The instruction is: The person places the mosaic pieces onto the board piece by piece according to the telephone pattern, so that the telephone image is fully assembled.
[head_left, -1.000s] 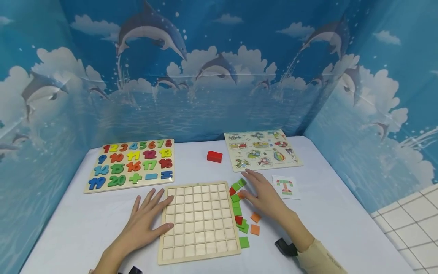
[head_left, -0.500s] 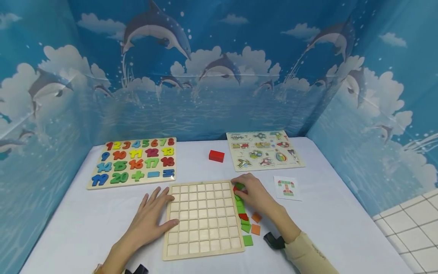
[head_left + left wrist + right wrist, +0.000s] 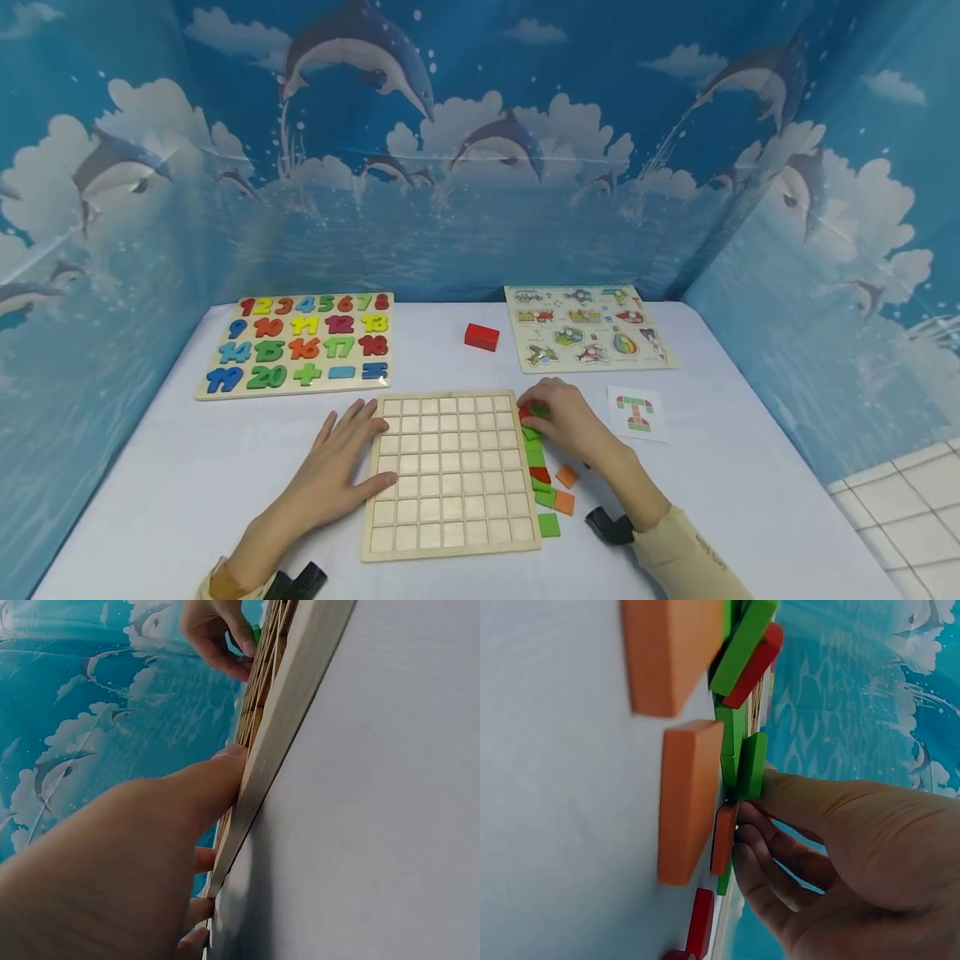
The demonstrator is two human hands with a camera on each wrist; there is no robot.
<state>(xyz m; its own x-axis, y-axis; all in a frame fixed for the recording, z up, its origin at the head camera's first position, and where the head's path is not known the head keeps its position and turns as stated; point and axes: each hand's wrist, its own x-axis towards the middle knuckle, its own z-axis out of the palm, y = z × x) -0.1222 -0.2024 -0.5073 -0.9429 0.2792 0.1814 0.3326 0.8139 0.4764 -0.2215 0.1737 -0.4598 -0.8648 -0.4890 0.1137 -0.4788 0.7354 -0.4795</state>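
A square wooden grid board (image 3: 450, 474) lies on the white table. My left hand (image 3: 333, 467) rests along its left side, fingers spread; in the left wrist view the thumb (image 3: 214, 776) lies over the board's edge. At the board's upper right edge my right hand (image 3: 567, 419) has its curled thumb and fingers around a red curved-edge tile (image 3: 524, 412), which they appear to pinch and partly hide. Beside the thumb, a green tile (image 3: 751, 766) tilts over the pile in the right wrist view. More green tiles (image 3: 534, 454) and orange tiles (image 3: 564, 502) lie along that edge.
A number puzzle board (image 3: 300, 386) stands at back left, and a vehicle picture puzzle (image 3: 592, 333) at back right. Between them is a red block (image 3: 482, 337). A pattern card (image 3: 637, 413) lies right of my right hand. Printed curtains surround the table's back and sides.
My right hand has come down and left onto the tiles at the board's upper right edge, its fingers closing around a red tile. The left hand keeps its place on the board.
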